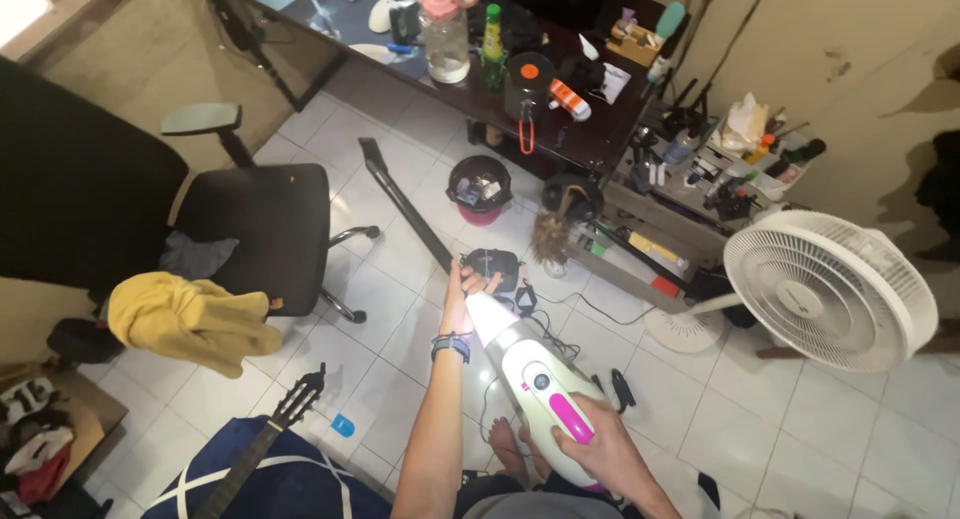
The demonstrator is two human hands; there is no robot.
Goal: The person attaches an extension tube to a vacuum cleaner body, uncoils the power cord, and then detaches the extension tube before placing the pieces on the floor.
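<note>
The right hand (607,447) grasps the pink handle of a white handheld vacuum (530,374), low in the middle of the view. The left hand (463,283) reaches forward and closes its fingers on the black piece (492,267) at the vacuum's front end, above the white tiled floor (820,419). A black office chair (262,229) stands to the left, a white fan (828,291) to the right.
</note>
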